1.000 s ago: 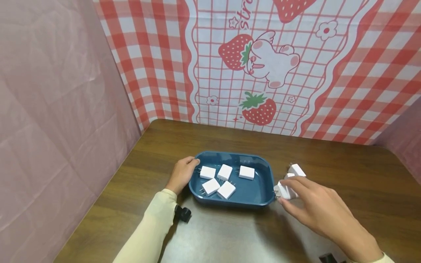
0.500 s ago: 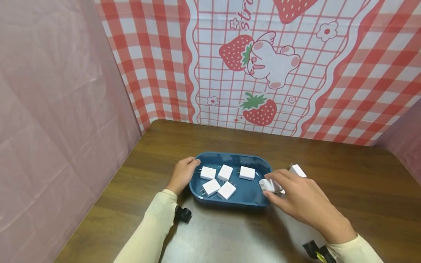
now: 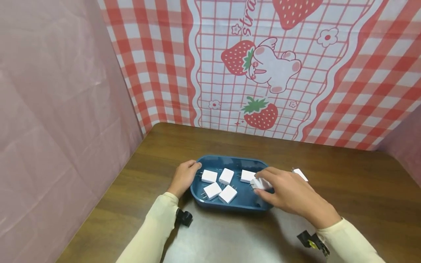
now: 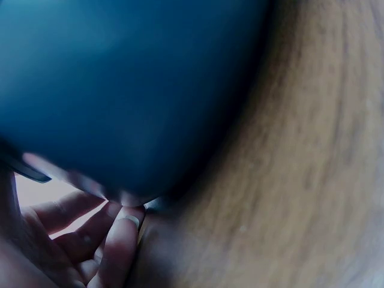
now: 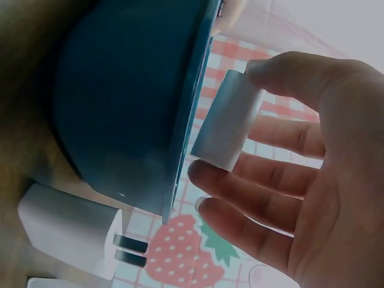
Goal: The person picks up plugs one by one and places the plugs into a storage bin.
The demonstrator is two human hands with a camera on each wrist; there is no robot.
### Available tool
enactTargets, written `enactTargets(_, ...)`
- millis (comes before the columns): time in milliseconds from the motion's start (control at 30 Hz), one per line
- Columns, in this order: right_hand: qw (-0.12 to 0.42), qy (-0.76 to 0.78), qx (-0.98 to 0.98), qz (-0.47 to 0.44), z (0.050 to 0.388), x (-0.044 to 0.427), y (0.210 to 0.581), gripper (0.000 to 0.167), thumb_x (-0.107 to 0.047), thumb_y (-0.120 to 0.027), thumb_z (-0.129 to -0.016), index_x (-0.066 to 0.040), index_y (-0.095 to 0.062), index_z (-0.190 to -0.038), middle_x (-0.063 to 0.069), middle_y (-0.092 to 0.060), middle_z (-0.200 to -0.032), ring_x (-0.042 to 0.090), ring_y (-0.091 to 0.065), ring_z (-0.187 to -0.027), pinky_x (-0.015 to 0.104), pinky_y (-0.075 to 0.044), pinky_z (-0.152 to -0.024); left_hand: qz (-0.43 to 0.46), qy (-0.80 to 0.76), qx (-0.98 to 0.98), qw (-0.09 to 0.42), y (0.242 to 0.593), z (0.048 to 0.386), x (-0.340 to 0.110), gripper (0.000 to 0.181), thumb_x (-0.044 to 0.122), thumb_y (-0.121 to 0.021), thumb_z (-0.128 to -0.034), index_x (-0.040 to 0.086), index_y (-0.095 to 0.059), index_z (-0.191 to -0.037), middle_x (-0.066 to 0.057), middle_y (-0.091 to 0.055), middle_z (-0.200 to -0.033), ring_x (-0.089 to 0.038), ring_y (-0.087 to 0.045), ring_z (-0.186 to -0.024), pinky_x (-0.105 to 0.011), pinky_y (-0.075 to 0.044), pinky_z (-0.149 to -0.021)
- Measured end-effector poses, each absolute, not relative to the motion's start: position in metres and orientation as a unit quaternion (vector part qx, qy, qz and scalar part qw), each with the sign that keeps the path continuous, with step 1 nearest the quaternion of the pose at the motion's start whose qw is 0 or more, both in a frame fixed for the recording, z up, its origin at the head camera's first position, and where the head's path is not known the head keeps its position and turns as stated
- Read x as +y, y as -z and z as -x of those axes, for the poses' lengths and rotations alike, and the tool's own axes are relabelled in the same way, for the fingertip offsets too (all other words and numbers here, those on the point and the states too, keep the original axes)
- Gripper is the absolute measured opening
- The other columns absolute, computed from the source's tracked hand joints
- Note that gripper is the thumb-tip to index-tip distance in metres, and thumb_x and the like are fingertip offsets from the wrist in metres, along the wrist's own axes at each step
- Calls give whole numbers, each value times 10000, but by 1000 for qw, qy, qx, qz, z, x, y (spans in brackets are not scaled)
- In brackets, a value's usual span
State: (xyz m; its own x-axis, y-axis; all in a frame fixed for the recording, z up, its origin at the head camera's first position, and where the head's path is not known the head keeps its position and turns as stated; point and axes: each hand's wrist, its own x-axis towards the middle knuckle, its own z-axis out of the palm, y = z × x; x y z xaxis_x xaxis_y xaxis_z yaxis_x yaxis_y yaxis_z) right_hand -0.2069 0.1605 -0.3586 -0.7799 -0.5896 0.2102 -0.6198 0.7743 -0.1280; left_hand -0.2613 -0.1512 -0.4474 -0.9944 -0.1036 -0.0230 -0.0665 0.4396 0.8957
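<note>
A white charger [image 3: 261, 183] is pinched by the fingers of the right hand [image 3: 292, 190] above the blue tray [image 3: 230, 207], near its right end, prongs pointed left. The left rim is gripped by the left hand [image 3: 183, 178]. Beyond, another charger [image 3: 300, 174] is seen on the counter [image 3: 348, 193].

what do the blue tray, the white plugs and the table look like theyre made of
Blue tray: probably glossy moulded plastic, from its smooth walls and highlights, though enamel is possible.
White plugs: likely hard plastic, with smooth, evenly coloured faces; their prongs shine like metal.
Table: wood or wood-look laminate, showing brown grain and a reflective finish.
</note>
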Motion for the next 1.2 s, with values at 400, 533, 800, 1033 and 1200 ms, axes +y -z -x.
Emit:
enactTargets(400,9,-78,-942,-327,237,141,355,478,-457,-747,-875,-174,-691,-1256,-7,-686,-1141,137,-644,-892,406,-574,-790,-56,526,-848,17,446,262,-152,386,337,-542,-995,42,-704,-1185,-115,-689,-1157,-296,-605,-1090,-503,-451,-996)
enactTargets(533,-5,-81,-939,-335,243,136,353,475,-431,-757,-873,-182,-687,-1272,10,-677,-1184,167,-651,-947,436,-569,-833,-56,527,-848,15,446,262,-152,394,341,-540,-996,40,-700,-1194,-119,-686,-1166,-301,-604,-1095,-507,-449,-1000)
enactTargets(800,-33,-88,-936,-338,251,129,356,471,-418,-753,-883,-183,-678,-1284,19,-664,-1213,169,-634,-949,443,-560,-850,-59,526,-849,11,447,262,-152,401,347,-535,-1001,46,-694,-1212,-119,-682,-1187,-303,-600,-1115,-515,-441,-1013)
enactTargets(1033,-54,-103,-934,-338,251,123,358,440,-402,-738,-901,-195,-676,-1284,1,-658,-1220,151,-626,-963,428,-552,-866,-55,525,-849,16,447,261,-151,397,342,-539,-994,43,-701,-1199,-121,-686,-1176,-301,-604,-1105,-510,-446,-1004)
enactTargets(1200,-55,-91,-928,-358,252,116,362,416,-371,-717,-921,-172,-668,-1283,15,-658,-1184,141,-604,-902,405,-550,-828,-55,521,-851,18,448,261,-151,390,337,-540,-998,41,-703,-1193,-118,-689,-1164,-297,-607,-1091,-508,-449,-997)
